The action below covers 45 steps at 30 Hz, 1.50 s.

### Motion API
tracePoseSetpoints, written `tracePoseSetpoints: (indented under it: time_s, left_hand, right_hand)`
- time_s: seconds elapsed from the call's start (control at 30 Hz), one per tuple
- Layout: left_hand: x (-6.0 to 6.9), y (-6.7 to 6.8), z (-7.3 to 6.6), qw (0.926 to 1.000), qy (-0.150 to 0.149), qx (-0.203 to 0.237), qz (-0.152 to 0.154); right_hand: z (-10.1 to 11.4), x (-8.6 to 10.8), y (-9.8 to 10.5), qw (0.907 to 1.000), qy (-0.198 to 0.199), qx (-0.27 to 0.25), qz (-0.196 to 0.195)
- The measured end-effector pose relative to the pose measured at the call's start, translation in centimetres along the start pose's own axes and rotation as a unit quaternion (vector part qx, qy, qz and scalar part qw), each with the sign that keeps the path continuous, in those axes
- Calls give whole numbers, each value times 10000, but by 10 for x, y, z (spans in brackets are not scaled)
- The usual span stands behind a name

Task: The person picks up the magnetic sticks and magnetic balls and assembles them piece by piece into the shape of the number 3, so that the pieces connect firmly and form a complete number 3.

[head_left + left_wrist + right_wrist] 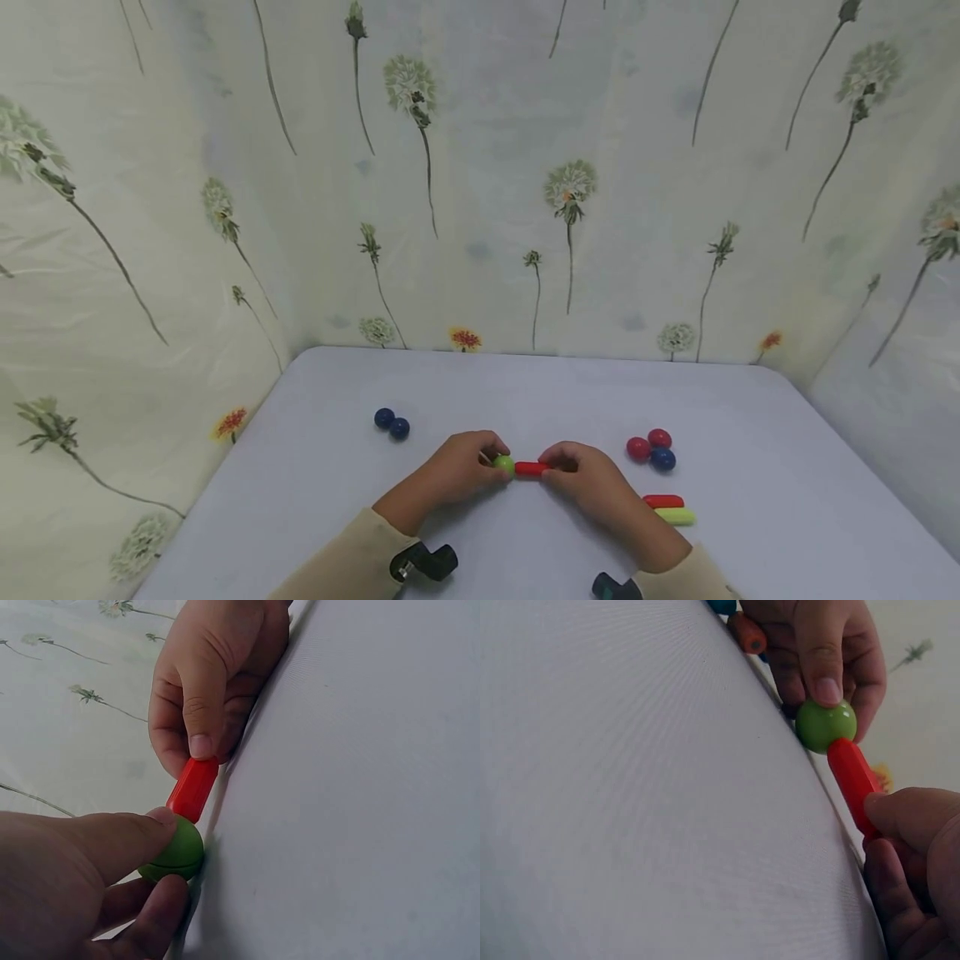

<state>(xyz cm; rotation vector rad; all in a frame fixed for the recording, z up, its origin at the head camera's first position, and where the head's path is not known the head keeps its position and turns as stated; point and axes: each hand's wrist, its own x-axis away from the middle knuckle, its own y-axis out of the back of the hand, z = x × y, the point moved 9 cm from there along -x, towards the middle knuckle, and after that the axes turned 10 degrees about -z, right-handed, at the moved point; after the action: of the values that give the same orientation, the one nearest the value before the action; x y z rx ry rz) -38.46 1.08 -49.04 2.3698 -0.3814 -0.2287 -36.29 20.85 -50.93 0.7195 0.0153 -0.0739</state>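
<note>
My left hand (463, 468) pinches a glossy green ball (505, 465) between thumb and fingers, low over the white table. From the other side, my right hand (590, 483) holds a short red stick (530, 469) by its right end. The stick's free end touches the ball; whether it sits inside a hole cannot be told. In the left wrist view a groove runs round the green ball (180, 851), and the red stick (193, 790) slants up to the right hand's thumb. The right wrist view has the red stick (851, 784) meeting the ball (826, 726).
Two dark blue balls (392, 423) lie at the left back of the white table (525, 392). To the right are two red balls (638, 449) and a blue ball (663, 459). Nearer, beside the right forearm, lie another red stick (663, 501) and a yellow-green stick (677, 517).
</note>
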Motion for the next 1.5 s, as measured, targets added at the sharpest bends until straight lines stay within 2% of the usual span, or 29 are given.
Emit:
tracePoseSetpoints:
  time_s: [0.27, 0.67, 0.8, 0.9, 1.07, 1.33, 1.5]
  left_hand:
    - [0, 2, -1, 9999, -113, 16, -51]
    - [1, 0, 4, 9999, 19, 99, -17]
    - [2, -1, 6, 9999, 22, 126, -4]
    - [2, 0, 5, 9999, 13, 161, 3]
    - [2, 1, 2, 9998, -33, 195, -8]
    - [5, 3, 4, 9999, 64, 104, -79]
    - [5, 1, 3, 9999, 42, 114, -25]
  right_hand:
    - [1, -1, 1, 10000, -67, 28, -56]
    - [3, 6, 12, 9993, -169, 7, -332]
    - [10, 11, 28, 9981, -49, 138, -606]
    - [14, 14, 45, 9960, 190, 215, -846]
    - [10, 15, 74, 9921, 445, 328, -1128]
    - [-12, 21, 110, 9855, 289, 745, -1500]
    - [-35, 25, 126, 9809, -139, 985, -1673]
